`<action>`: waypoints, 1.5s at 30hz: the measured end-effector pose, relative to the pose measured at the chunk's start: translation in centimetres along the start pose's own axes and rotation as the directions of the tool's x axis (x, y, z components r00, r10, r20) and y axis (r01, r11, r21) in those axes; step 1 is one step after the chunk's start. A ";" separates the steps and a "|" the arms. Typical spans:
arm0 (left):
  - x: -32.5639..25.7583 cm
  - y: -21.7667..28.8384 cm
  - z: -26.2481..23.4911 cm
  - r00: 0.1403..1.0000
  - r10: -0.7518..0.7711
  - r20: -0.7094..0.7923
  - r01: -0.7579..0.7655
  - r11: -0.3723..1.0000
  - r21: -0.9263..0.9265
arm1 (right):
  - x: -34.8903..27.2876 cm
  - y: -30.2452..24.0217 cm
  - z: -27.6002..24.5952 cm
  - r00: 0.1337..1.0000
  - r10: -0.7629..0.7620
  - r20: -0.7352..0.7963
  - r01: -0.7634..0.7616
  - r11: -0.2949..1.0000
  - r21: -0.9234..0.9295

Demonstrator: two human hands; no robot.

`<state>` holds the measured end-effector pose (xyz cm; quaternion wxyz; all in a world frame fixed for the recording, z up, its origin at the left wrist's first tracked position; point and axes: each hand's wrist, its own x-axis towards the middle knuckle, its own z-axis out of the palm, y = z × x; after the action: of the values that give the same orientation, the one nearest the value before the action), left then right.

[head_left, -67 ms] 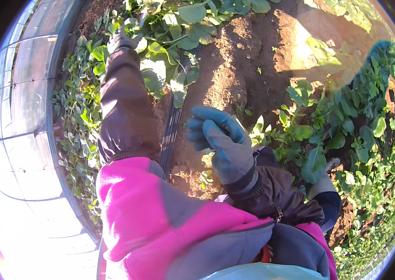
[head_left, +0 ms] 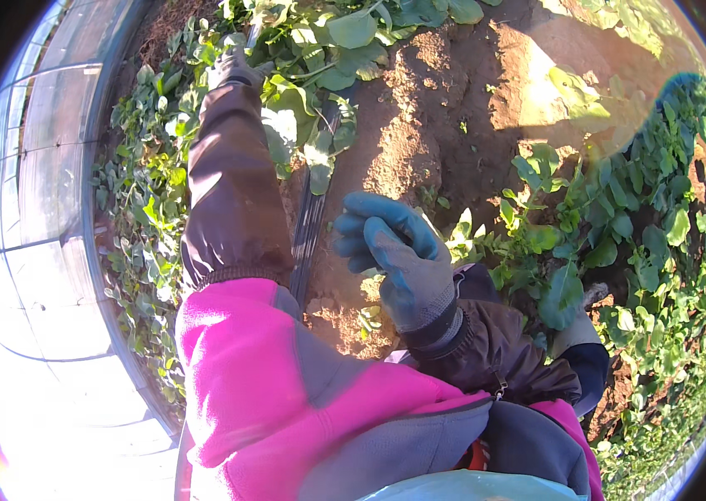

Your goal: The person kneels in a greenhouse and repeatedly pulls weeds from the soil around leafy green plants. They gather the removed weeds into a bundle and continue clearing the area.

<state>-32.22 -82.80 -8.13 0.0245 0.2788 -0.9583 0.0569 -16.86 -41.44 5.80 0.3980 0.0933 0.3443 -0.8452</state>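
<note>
Got left hand (head_left: 236, 70) at some leaves (head_left: 289, 102), can't tell its grip or contents; right hand (head_left: 395, 242) half-curled, empty. Fanning rightward of left, long axes mixed, broad, sunlit green.

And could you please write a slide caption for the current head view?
Left grey-gloved hand among broad green leaves, right teal-and-grey gloved hand half-curled above brown soil.
</note>
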 end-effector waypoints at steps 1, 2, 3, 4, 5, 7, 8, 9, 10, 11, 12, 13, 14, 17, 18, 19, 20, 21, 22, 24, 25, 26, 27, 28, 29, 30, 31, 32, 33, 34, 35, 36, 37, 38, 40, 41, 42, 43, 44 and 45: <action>1.4 1.2 1.2 0.966 0.031 0.258 -0.041 0.999 0.034 | 0.1 0.0 0.0 1.000 -0.004 0.000 0.004 1.000 -0.014; 1.4 3.0 3.4 0.975 0.079 0.206 -0.088 0.995 0.037 | 0.2 -0.1 -0.1 1.000 -0.001 -0.001 0.001 1.000 -0.003; 2.3 4.0 4.3 0.980 0.068 0.186 -0.080 0.995 0.059 | 0.3 -0.1 -0.1 1.000 0.008 0.003 -0.008 1.000 0.008; 3.0 5.0 5.1 0.978 0.060 0.200 -0.075 0.995 0.070 | 0.4 -0.2 -0.2 1.000 0.021 0.010 -0.021 1.000 0.020; 3.4 5.5 5.7 0.976 0.064 0.209 -0.078 0.995 0.058 | 0.4 -0.3 -0.2 1.000 0.028 0.005 -0.028 0.999 0.016; 3.8 6.3 6.6 0.964 -0.042 0.264 0.028 0.998 0.056 | 0.5 -0.5 -0.3 0.999 0.041 -0.001 -0.041 0.999 0.004; 3.9 6.4 6.9 0.959 -0.083 0.272 0.072 0.996 0.049 | 0.6 -0.6 -0.3 0.998 0.068 -0.003 -0.068 0.997 0.035; 3.9 6.2 7.1 0.959 -0.104 0.264 0.089 0.994 0.070 | 0.7 -0.6 -0.3 0.996 0.093 -0.005 -0.092 0.994 0.063; 3.8 6.0 7.5 0.956 -0.121 0.267 0.095 0.990 0.107 | 0.8 -0.7 -0.2 0.995 0.103 -0.001 -0.103 0.991 0.085; 3.8 5.7 7.8 0.962 -0.114 0.250 0.083 0.988 0.129 | 0.9 -0.7 -0.2 0.993 0.117 -0.007 -0.115 0.986 0.120; 3.5 5.4 8.3 0.958 -0.122 0.260 0.086 0.986 0.142 | 1.1 -0.6 -0.1 0.995 0.100 -0.009 -0.098 0.987 0.128; 3.5 5.0 8.7 0.961 -0.101 0.259 0.069 0.989 0.128 | 1.2 -0.6 -0.1 0.993 0.117 -0.019 -0.114 0.986 0.123; 3.4 4.7 9.1 0.937 -0.097 0.336 0.059 0.991 0.123 | 1.4 -0.6 -0.1 0.993 0.118 -0.013 -0.115 0.985 0.132; 2.8 4.2 9.8 0.861 -0.064 0.505 -0.012 0.989 0.146 | 1.7 -0.7 0.1 0.988 0.155 -0.018 -0.151 0.978 0.141; 2.5 3.9 9.6 0.841 -0.046 0.540 -0.044 0.987 0.152 | 1.8 -0.7 0.2 0.989 0.147 -0.010 -0.144 0.980 0.135; 1.4 3.9 9.5 0.789 0.021 0.613 -0.116 0.986 0.116 | 1.8 -0.7 0.2 0.990 0.141 -0.001 -0.140 0.982 0.129; 0.6 3.7 9.1 0.801 0.052 0.596 -0.112 0.992 0.063 | 1.9 -0.7 0.2 0.991 0.135 0.006 -0.135 0.984 0.117; -0.7 3.6 8.7 0.770 0.091 0.631 -0.111 0.994 -0.008 | 1.8 -0.6 0.2 0.992 0.129 0.018 -0.130 0.986 0.108; -2.2 3.4 8.2 0.735 0.117 0.668 -0.102 0.993 -0.062 | 1.8 -0.6 0.2 0.991 0.129 0.027 -0.131 0.986 0.106; -5.9 3.4 7.4 0.761 0.180 0.623 -0.176 0.982 -0.069 | 1.6 -0.4 0.2 0.990 0.133 0.041 -0.136 0.985 0.106; -7.4 3.6 7.1 0.769 0.181 0.613 -0.205 0.978 -0.031 | 1.6 -0.2 0.2 0.990 0.130 0.051 -0.135 0.985 0.105; -8.5 4.0 6.8 0.779 0.152 0.609 -0.198 0.980 0.009 | 1.5 -0.1 0.2 0.991 0.121 0.065 -0.127 0.986 0.105; -9.5 4.5 6.6 0.781 0.100 0.616 -0.191 0.978 0.084 | 1.4 0.1 0.2 0.992 0.105 0.072 -0.112 0.988 0.106; -10.1 5.1 6.4 0.787 0.076 0.612 -0.192 0.973 0.126 | 1.4 0.3 0.4 0.991 0.110 0.080 -0.119 0.987 0.108; -10.5 5.7 6.2 0.787 0.040 0.615 -0.157 0.978 0.138 | 1.3 0.4 0.3 0.990 0.110 0.086 -0.119 0.987 0.106; -10.6 6.3 6.0 0.798 0.043 0.601 -0.162 0.976 0.145 | 1.3 0.5 0.3 0.990 0.109 0.085 -0.117 0.988 0.101; -10.5 6.8 5.6 0.780 0.056 0.624 -0.150 0.984 0.100 | 1.2 0.6 0.2 0.992 0.105 0.066 -0.109 0.992 0.058; -10.5 6.7 5.0 0.784 0.052 0.618 -0.129 0.988 0.080 | 1.0 0.7 0.1 0.993 0.106 0.050 -0.107 0.994 0.020; -10.0 6.7 4.3 0.727 -0.012 0.686 -0.097 0.988 0.119 | 1.0 0.9 0.0 0.995 0.083 0.056 -0.083 0.997 -0.005; -10.1 6.0 3.6 0.776 0.036 0.629 -0.133 0.985 0.108 | 1.1 1.0 -0.1 0.995 0.093 0.035 -0.093 0.996 -0.014; -9.3 4.9 2.4 0.803 -0.001 0.596 -0.129 0.976 0.175 | 1.2 1.2 -0.2 0.996 0.085 0.036 -0.085 0.996 -0.007; -8.4 3.3 1.1 0.783 -0.004 0.623 -0.147 0.971 0.191 | 1.2 1.5 -0.1 0.996 0.079 0.041 -0.079 0.997 0.001; -7.6 0.8 -0.6 0.900 -0.088 0.426 -0.008 0.975 0.220 | 1.2 1.6 -0.3 0.994 0.099 0.035 -0.099 0.995 -0.014; -6.0 -2.3 -2.8 0.925 -0.263 0.274 0.208 0.954 0.214 | 1.3 1.8 -0.3 0.995 0.091 0.044 -0.090 0.996 -0.006; -4.9 -8.8 -6.7 0.846 -0.494 -0.200 0.528 0.827 0.193 | 1.1 2.0 -0.4 0.994 0.103 0.044 -0.103 0.995 -0.005; -4.2 -11.6 -8.5 0.793 -0.539 -0.285 0.590 0.796 0.133 | 1.1 2.1 -0.4 0.994 0.085 0.064 -0.084 0.996 -0.010; -3.4 -13.2 -9.4 0.803 -0.534 -0.263 0.570 0.817 0.082 | 0.9 2.2 -0.4 0.994 0.091 0.057 -0.090 0.996 -0.023; -3.0 -14.9 -11.1 0.803 -0.536 -0.261 0.564 0.825 0.044 | 0.8 2.3 -0.3 0.994 0.098 0.054 -0.096 0.995 -0.027; -2.9 -15.7 -12.3 0.802 -0.537 -0.262 0.559 0.829 0.013 | 0.5 2.4 0.0 0.993 0.105 0.052 -0.105 0.994 -0.017; -2.8 -15.3 -12.4 0.800 -0.537 -0.269 0.552 0.834 -0.024 | 0.5 2.5 0.2 0.994 0.096 0.059 -0.096 0.995 -0.005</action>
<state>-21.50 -92.63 5.39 0.1595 0.5327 -0.8238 0.1107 -15.28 -43.00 4.50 0.4483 0.0844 0.3284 -0.8271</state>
